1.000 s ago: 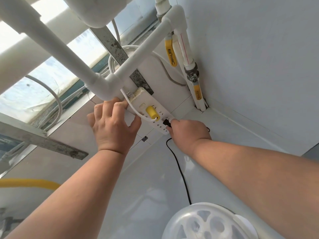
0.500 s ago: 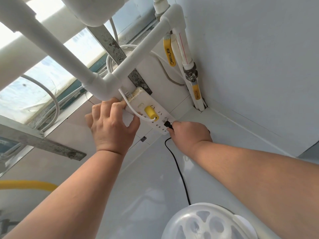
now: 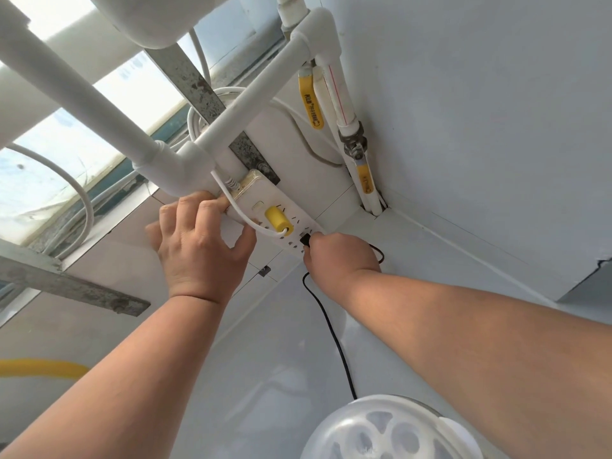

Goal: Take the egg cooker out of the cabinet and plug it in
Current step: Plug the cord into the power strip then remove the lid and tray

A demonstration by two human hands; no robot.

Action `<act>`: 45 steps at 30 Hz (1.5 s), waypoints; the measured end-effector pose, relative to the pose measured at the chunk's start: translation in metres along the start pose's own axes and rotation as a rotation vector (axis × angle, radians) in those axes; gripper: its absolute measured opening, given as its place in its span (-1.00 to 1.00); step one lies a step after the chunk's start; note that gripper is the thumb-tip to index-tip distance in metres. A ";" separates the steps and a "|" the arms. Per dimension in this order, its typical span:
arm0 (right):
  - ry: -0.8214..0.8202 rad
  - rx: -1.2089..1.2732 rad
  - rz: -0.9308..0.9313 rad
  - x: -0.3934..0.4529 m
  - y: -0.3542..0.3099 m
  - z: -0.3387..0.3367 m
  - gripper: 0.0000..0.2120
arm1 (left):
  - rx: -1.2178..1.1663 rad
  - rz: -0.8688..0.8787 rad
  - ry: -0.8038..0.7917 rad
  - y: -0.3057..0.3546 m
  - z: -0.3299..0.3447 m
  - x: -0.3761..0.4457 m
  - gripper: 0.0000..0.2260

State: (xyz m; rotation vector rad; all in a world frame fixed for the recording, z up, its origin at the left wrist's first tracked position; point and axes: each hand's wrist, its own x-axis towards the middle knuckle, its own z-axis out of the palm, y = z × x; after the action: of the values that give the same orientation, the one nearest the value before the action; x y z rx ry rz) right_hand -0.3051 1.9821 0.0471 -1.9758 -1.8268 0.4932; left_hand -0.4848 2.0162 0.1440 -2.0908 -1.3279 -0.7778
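Under the pipes, right hand (image 3: 341,256), fingers clamped on black plug (image 3: 305,240), has pressed it closer into strip (image 3: 281,223); left hand (image 3: 202,246), fingers curled around strip, still steadies it. Plugging nearly complete.

The power strip (image 3: 265,210) lies under the pipe elbow (image 3: 178,167), the egg cooker (image 3: 390,429) nearer the viewer, its cord (image 3: 331,329) running between them.

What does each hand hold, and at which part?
Left hand grips the power strip at its cable end. Right hand pinches the black plug by its rear, at a socket.
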 end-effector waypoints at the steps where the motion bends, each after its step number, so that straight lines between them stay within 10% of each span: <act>1: -0.012 0.001 0.005 0.000 -0.001 0.000 -0.80 | -0.001 0.003 0.002 0.000 0.000 0.000 -0.68; 9: -0.007 -0.201 -0.272 0.010 0.021 -0.009 -0.84 | -0.014 0.010 0.000 -0.003 0.002 -0.001 -0.67; 45: -0.217 0.063 0.070 0.013 -0.010 -0.024 -0.76 | -0.021 -0.047 -0.114 0.005 -0.010 0.002 -0.65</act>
State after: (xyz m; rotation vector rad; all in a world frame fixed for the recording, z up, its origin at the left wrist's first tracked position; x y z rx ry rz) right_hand -0.3004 1.9944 0.0733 -2.0155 -1.8466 0.8043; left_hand -0.4808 2.0090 0.1517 -2.1554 -1.4396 -0.7033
